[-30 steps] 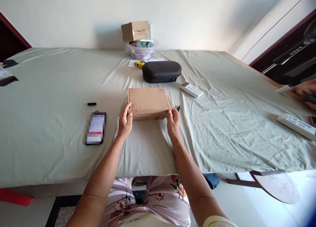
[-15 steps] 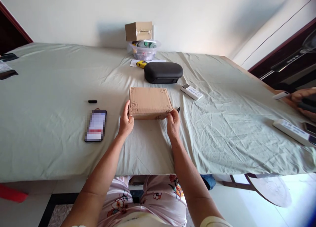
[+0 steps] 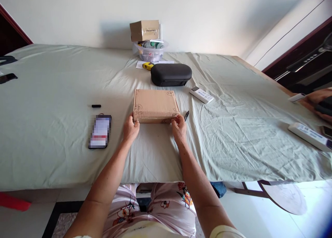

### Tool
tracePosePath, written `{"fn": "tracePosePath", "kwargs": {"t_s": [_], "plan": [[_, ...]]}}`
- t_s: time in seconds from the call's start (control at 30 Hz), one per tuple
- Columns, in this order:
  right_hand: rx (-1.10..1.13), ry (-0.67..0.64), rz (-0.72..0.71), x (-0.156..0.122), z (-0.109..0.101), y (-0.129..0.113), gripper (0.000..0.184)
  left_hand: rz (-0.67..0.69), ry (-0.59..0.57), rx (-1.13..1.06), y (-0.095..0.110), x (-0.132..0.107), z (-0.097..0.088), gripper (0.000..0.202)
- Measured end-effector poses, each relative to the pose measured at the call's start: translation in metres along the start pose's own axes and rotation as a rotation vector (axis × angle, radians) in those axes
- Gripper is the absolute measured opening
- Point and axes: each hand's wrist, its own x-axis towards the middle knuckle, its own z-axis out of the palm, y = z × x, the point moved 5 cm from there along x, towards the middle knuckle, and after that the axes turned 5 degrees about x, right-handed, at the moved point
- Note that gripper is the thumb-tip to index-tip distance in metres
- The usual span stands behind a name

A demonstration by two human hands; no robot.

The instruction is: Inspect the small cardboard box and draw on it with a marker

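A flat brown cardboard box with dark printed swirls at its corners lies in front of me on the green cloth. My left hand grips its near left corner, thumb on the front face and fingers along the side. At the near right corner, my right hand is closed on the box in the same way. Just beside the right hand lies a black pen. The box's underside and some of my fingertips are hidden.
Behind the box sit a black hard case, a yellow tape measure and a plastic tub with a carton on top. A phone and black cap lie left; a white labelled device lies right. Another person's hand shows far right.
The box has shifted slightly left, with both hands still on it. My left fingers have slid lower along its side, and more of the pen shows by my right hand.
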Motion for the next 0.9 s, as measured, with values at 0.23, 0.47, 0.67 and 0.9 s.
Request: {"fn": "tracePosePath", "kwargs": {"t_s": [0.23, 0.47, 0.67, 0.9], "plan": [[0.053, -0.036, 0.039, -0.004, 0.002, -0.007, 0.033, 0.008, 0.060, -0.131, -0.005, 0.001, -0.001, 0.030], [0.099, -0.167, -0.021, -0.015, 0.012, -0.028, 0.040, -0.055, 0.193, -0.285, -0.022, 0.007, -0.004, 0.046], [0.080, -0.355, -0.053, -0.038, 0.033, -0.043, 0.048, -0.173, 0.105, -0.663, -0.022, 0.005, 0.007, 0.099], [0.026, -0.457, -0.137, -0.052, 0.049, -0.051, 0.035, -0.249, -0.240, -0.792, 0.010, -0.022, 0.033, 0.101]]}}
